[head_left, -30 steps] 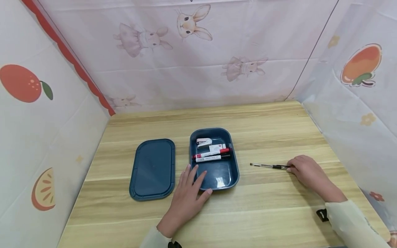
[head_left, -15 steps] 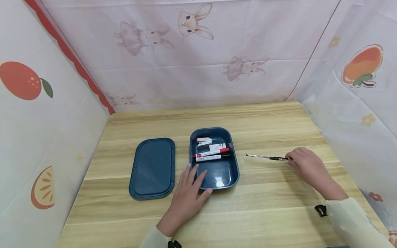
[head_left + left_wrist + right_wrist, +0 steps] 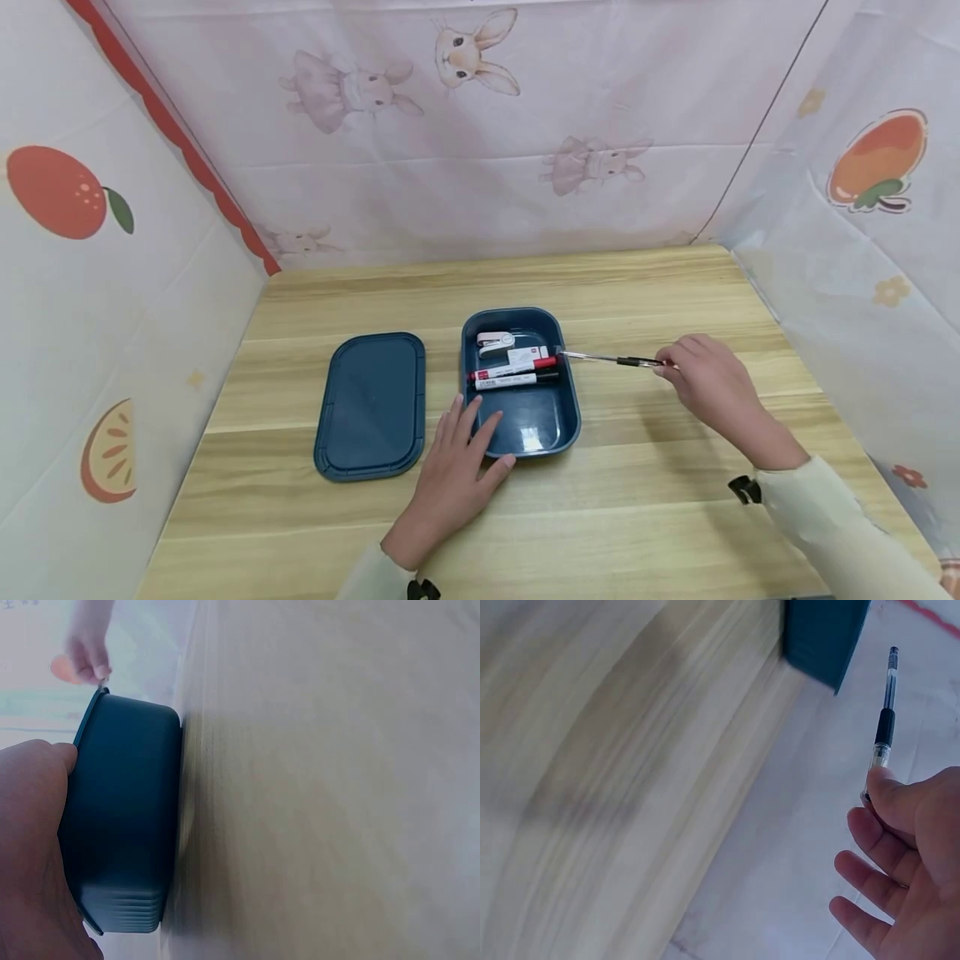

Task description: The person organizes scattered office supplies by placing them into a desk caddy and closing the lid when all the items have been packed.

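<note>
Right hand (image 3: 708, 385): pinches the rear end of a clear ballpoint pen (image 3: 609, 359) between thumb and fingers (image 3: 889, 799); the remaining fingers are loosely spread.
Pen position: held above the tabletop (image 3: 645, 508), roughly level, its tip at the right rim of the blue box (image 3: 555, 421), close to the red marker's cap. Whether the tip touches the rim cannot be told.
Pen features: transparent barrel, black grip section; no legible marking.
Left hand (image 3: 457, 475): lies flat on the tabletop with straight fingers (image 3: 453, 414) against the near-left corner of the box, the thumb along its near wall; it grips nothing.
Box contents: a red marker (image 3: 514, 369) and a black marker (image 3: 517, 382) lie side by side across the far half. Both carry white labels with print too small to read. A small white stapler (image 3: 495, 342) sits at the far end, with a white item bearing a small red mark just beside it.
Lid (image 3: 371, 406): blue, lying flat on the tabletop to the left of the box, just apart from it.
Surroundings: cloth walls printed with rabbits and oranges; no lettering seen.
</note>
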{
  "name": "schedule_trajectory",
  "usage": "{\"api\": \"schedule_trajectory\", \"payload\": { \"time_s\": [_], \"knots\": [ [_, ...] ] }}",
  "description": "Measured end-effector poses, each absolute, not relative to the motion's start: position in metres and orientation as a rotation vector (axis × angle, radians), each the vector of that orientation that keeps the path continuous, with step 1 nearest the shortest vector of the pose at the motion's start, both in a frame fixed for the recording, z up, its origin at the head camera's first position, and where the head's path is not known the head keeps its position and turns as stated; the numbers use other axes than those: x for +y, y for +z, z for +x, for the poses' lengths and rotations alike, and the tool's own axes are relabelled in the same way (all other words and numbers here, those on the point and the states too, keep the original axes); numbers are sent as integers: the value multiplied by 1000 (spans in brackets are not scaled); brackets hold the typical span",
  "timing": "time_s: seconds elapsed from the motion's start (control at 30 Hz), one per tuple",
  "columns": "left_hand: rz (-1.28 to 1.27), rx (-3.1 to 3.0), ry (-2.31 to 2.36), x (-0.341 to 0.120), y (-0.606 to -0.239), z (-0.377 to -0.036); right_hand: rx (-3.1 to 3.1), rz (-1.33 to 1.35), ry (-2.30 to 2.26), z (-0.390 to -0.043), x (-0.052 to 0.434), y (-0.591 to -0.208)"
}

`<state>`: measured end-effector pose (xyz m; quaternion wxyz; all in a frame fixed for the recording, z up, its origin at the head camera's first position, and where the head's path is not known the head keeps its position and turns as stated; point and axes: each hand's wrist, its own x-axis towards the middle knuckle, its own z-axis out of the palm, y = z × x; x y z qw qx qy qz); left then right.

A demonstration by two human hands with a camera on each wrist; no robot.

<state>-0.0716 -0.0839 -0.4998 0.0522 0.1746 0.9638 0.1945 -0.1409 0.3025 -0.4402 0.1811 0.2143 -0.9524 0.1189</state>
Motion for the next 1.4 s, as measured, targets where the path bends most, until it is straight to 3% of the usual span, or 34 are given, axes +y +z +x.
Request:
{"api": "schedule_trajectory", "payload": {
  "time_s": [0.7,1.4],
  "knots": [
    [508,2917,579,-82,-498,-72,-2694,908,90,-155,203,-441],
    [513,2931,607,-81,-498,-72,-2799,956,-110,-164,170,-445]
  ]
}}
